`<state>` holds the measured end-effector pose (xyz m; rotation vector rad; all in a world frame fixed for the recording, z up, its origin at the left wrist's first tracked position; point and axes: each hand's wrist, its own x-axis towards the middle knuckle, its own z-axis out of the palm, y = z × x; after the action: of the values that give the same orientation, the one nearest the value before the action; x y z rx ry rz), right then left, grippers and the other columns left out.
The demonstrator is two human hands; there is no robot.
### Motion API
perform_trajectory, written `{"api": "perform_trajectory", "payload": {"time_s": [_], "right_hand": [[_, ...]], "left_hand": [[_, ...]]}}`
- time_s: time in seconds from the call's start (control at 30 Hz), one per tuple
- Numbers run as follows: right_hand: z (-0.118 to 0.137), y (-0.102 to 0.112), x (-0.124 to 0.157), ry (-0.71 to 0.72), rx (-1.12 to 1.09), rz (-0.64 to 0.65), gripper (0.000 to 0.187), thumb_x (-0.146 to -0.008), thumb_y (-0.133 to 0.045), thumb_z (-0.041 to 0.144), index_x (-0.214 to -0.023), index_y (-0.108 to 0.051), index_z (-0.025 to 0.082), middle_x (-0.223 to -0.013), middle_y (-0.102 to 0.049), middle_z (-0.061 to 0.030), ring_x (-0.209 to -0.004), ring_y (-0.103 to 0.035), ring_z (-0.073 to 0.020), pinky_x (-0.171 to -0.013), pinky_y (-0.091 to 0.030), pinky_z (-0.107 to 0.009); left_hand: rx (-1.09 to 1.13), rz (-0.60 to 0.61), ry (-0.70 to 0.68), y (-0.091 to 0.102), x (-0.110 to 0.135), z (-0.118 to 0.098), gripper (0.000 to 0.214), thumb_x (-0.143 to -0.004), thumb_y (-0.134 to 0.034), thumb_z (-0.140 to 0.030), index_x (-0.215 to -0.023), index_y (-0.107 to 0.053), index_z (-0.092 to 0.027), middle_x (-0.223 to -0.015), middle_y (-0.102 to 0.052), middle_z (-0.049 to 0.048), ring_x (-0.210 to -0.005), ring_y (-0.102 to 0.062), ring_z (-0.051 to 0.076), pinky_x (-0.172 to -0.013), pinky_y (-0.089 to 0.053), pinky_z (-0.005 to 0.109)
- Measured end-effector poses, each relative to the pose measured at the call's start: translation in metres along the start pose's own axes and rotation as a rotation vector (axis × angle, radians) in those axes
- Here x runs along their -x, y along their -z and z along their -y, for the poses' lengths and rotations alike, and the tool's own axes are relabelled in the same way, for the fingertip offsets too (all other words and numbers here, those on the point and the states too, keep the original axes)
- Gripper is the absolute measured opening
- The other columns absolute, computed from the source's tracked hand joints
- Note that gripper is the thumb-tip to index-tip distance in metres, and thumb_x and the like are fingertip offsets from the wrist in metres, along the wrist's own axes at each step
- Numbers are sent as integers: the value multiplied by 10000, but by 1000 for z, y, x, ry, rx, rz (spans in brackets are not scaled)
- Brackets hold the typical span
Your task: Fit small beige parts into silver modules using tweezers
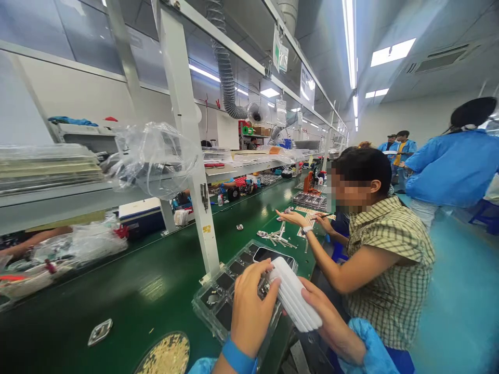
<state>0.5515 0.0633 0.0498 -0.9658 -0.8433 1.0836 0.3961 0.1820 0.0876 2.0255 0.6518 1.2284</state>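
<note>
My left hand (249, 306) and my right hand (331, 322) both grip a stack of white plastic parts (295, 298), held low in front of me above a clear compartment tray (218, 301). The left fingers curl over the stack's near end. From below, the right palm supports it. A dark flat part (273, 254) lies at the tray's far end. A blue band wraps my left wrist and blue sleeves cover both arms.
A green conveyor belt (156, 296) runs away from me, with small metal parts on it. A white frame post (195, 171) stands by the tray. A co-worker in a checked shirt (385, 259) sits on my right, working with small parts. Shelves hold trays and plastic bags on the left.
</note>
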Motion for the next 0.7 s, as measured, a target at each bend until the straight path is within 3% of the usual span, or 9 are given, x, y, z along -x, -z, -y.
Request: {"api": "perform_trajectory", "payload": {"time_s": [0.27, 0.47, 0.6, 0.7], "right_hand": [[-31, 27, 29, 100, 222, -226, 559, -905, -677, 673, -1259, -589, 249, -1156, -685, -84, -944, -681, -315, -760, -529, -367], [-42, 45, 49, 56, 255, -291, 617, -896, -640, 728, -1261, -579, 234, -1058, -710, -82, -944, -686, -335, -780, -522, -395], [-39, 59, 42, 104, 333, -374, 624, -892, -633, 723, -1276, -592, 232, -1123, -704, -89, -978, -677, -346, -845, -524, -434], [-33, 79, 19, 218, 569, -490, 562, -914, -594, 686, -1241, -620, 230, -1237, -673, -95, -1142, -620, -354, -1003, -480, -469]], "left_hand": [[45, 207, 66, -34, 9, 3, 375, -826, -716, -194, -1184, -691, -302, -1267, -686, 64, -1224, -570, 323, -1060, -384, 501], [6, 362, 22, -62, -3, 10, 218, -803, -738, -131, -963, -628, -229, -1024, -695, 23, -1012, -626, 247, -893, -469, 367], [-75, 413, -83, -66, -12, 11, 192, -826, -762, -151, -814, -578, -208, -975, -682, 3, -965, -611, 221, -825, -443, 313], [-211, 392, -153, -65, -21, 10, 122, -877, -727, -166, -858, -615, -209, -945, -680, 24, -981, -586, 251, -824, -389, 351]]}}
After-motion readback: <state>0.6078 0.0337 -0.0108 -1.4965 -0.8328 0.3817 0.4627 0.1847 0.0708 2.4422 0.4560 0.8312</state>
